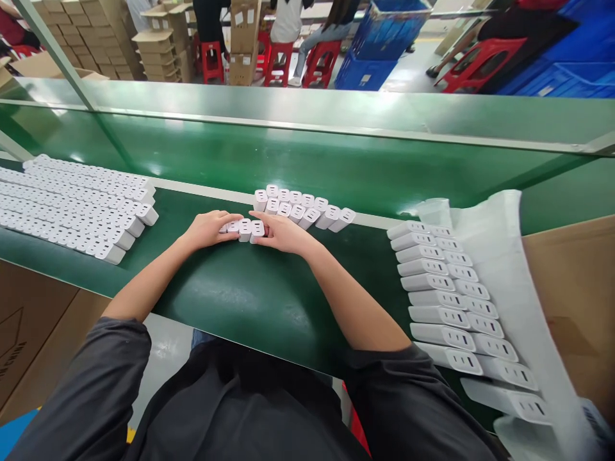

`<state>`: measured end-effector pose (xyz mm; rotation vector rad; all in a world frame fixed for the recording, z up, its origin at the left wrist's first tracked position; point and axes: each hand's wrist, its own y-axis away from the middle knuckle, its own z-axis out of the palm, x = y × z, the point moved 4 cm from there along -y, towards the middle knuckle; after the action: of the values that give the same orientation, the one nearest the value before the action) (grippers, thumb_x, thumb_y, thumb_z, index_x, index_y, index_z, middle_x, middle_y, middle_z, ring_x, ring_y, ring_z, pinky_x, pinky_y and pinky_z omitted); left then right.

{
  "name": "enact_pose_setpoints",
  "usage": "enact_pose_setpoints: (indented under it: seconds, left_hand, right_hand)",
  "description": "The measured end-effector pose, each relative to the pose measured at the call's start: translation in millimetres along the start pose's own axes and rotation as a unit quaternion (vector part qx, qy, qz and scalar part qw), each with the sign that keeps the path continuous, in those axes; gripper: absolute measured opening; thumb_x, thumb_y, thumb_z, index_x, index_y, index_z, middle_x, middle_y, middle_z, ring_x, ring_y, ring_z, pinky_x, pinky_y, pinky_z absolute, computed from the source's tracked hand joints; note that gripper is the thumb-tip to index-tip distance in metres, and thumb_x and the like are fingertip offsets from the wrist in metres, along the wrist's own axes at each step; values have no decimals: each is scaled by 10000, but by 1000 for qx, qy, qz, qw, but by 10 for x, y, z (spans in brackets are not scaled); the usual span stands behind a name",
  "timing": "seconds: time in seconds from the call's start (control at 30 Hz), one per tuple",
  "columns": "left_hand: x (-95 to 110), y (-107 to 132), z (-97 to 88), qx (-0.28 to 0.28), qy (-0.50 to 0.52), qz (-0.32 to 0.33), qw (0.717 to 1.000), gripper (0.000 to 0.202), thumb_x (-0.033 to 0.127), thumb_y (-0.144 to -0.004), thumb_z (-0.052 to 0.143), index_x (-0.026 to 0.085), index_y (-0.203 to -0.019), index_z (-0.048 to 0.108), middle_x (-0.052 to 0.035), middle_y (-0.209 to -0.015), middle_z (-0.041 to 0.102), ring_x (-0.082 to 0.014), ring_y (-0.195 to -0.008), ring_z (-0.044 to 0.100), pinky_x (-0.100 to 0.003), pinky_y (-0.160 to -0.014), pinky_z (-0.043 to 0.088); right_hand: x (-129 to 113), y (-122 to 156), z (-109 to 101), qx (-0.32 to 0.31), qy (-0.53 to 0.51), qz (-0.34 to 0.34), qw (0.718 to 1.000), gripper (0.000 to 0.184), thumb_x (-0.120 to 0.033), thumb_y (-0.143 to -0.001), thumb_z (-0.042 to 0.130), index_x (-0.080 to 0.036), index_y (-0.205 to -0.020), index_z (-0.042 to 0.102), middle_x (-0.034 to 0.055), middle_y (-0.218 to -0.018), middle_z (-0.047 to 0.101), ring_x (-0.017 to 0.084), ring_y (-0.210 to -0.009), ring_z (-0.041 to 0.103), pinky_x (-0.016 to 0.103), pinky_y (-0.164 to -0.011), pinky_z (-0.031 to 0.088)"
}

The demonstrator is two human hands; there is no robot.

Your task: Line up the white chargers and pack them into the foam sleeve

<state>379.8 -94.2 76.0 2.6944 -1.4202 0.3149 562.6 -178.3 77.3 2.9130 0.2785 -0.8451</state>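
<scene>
My left hand (207,228) and my right hand (282,233) meet over a short row of white chargers (246,228) lying on the green belt (250,294). Fingers of both hands are curled and press the row together from its two ends. Just behind it lies a second group of white chargers (302,208) in two rows, apart from my hands.
A large block of white chargers (72,205) lies at the left. At the right, stacked white chargers (446,288) rest on white foam sheet (500,269) beside a cardboard box (571,294). Beyond the belt are cartons, red stools, blue crates and seated people.
</scene>
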Motion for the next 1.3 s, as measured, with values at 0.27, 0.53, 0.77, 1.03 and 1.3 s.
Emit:
enact_pose_setpoints:
  seconds: [0.27,0.53,0.77,1.03,1.3]
  left_hand:
    - [685,158,217,-14,39,98,994,474,558,-962,507,315,-1365,569,-40,-1254,671,-221,-1056,644,-278,-786,492]
    - [934,257,129,-4,84,172,982,783,630,-866,625,273,-1516,371,-99,-1422,552,-300,-1272,540,-433,-1087,424]
    - [587,202,15,-52,178,197,963,983,652,-764,731,300,-1548,255,-120,-1458,507,-314,-1311,503,-476,-1093,441]
    - [558,179,226,-54,210,205,954,788,646,-831,663,278,-1465,374,-72,-1212,684,-221,-1036,642,-319,-850,520]
    - [580,185,230,-16,175,214,961,644,597,-898,608,268,-1420,422,-59,-1146,720,-195,-947,679,-306,-820,533]
  right_hand:
    - [139,911,-15,30,-17,-20,999,488,-417,-864,665,-227,-1309,600,14,-815,644,171,-689,584,283,-657,452]
    - [276,1184,41,65,72,-27,995,646,-631,-864,625,-203,-1345,577,81,-997,703,220,-812,658,332,-735,497]
    - [235,1142,106,119,63,-79,988,813,-711,-838,599,-213,-1467,466,149,-1276,622,299,-1097,632,434,-920,535]
    - [225,1101,286,119,31,-77,989,728,-638,-882,596,-231,-1470,459,130,-1239,660,273,-1021,656,429,-892,560]
    - [215,1105,339,98,18,-80,992,632,-543,-950,547,-245,-1494,423,113,-1269,649,253,-1030,649,411,-900,557]
